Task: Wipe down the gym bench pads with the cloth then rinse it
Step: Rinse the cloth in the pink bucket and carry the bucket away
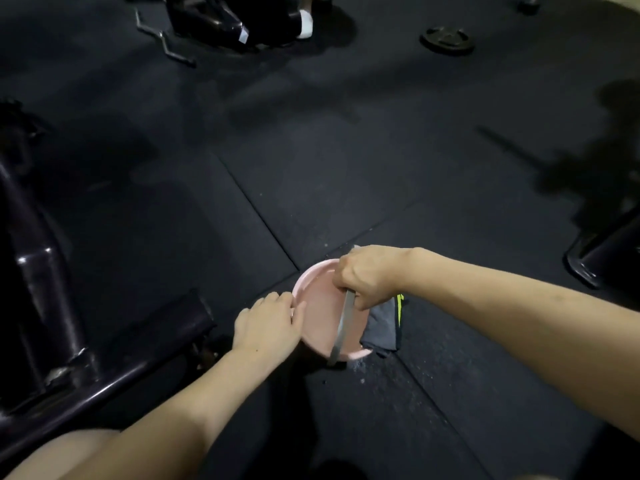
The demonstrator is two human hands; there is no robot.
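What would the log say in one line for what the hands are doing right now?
right hand grips bucket handle | left hand touches pink bucket rim | grey cloth draped over rim | stage: rinse

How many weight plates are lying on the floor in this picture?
1. The weight plate lies flat on the dark floor at the top right; others may be hidden in shadow.

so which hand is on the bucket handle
The right hand grips the metal handle; the left hand only rests on the pink bucket's rim.
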